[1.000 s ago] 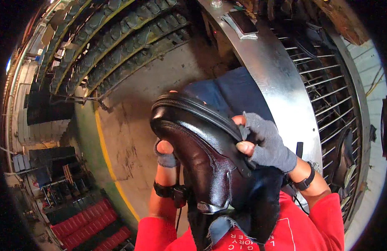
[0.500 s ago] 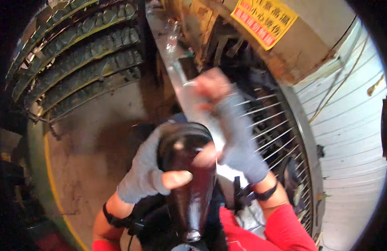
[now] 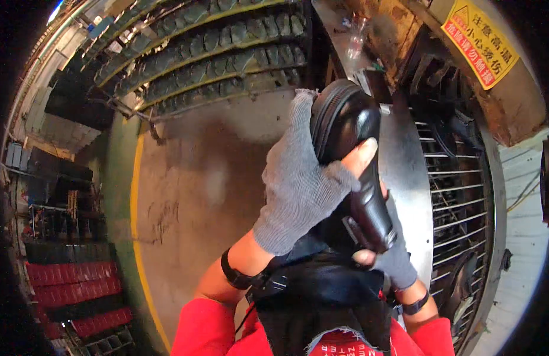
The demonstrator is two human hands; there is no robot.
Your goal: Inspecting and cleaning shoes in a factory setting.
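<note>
A shiny black leather shoe (image 3: 370, 207) is tilted in front of me, its ridged sole edge turned to the left. My left hand (image 3: 301, 181), in a grey fingerless knit glove, grips the toe end, with the thumb pressed on the upper. At the lower end, my right hand (image 3: 399, 261) holds the shoe from behind and the right. Most of its fingers are hidden by the shoe. A black apron (image 3: 322, 291) covers my front just below.
To the right runs a bright metal bench top (image 3: 405, 172) beside a rack of metal bars (image 3: 458, 204). A clear bottle (image 3: 356, 38) stands at the back. Tiered shelves (image 3: 227, 47) hold several dark rounded items. Red panels (image 3: 72, 285) sit at lower left, past a yellow floor line (image 3: 136, 225).
The view has swung left. My right hand, blurred and lifted above the shoe before, now holds its lower end. The shoe has turned, and its toe end points up and away.
</note>
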